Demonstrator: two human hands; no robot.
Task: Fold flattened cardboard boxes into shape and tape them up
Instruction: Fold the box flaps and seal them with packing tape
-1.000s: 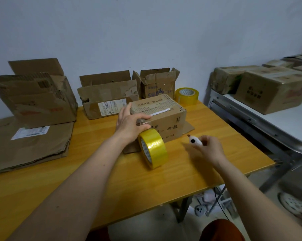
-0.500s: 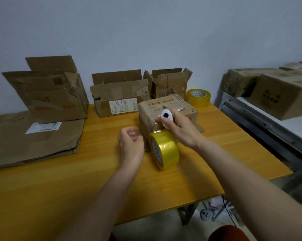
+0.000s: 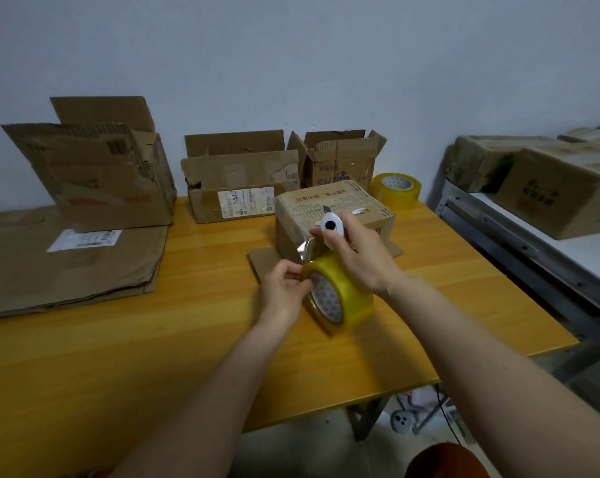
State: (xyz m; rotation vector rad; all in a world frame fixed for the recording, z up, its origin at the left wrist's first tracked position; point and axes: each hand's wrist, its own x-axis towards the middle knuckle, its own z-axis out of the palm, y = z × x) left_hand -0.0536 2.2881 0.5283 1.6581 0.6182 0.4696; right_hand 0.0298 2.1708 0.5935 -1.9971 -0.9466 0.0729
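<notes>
A small folded cardboard box [image 3: 347,205] stands mid-table on a flat cardboard piece. A strip of clear tape [image 3: 307,248] runs from its near side down to a yellow tape roll [image 3: 343,294] standing on edge in front of it. My left hand [image 3: 285,291] pinches the roll's rim where the tape leaves it. My right hand [image 3: 364,257] grips a small white cutter [image 3: 331,227], its blade out, held against the tape at the box's near top edge.
Several open, worn boxes [image 3: 243,181] line the wall. Flattened cardboard [image 3: 67,263] lies stacked at the left. A second yellow tape roll [image 3: 397,189] sits behind the small box. Closed boxes [image 3: 564,191] rest on a white table at the right. The wooden table [image 3: 119,357] ends near me.
My right hand brought the cutter from the table up to the box. My left hand left the box top and now pinches the roll, with tape stretched between roll and box.
</notes>
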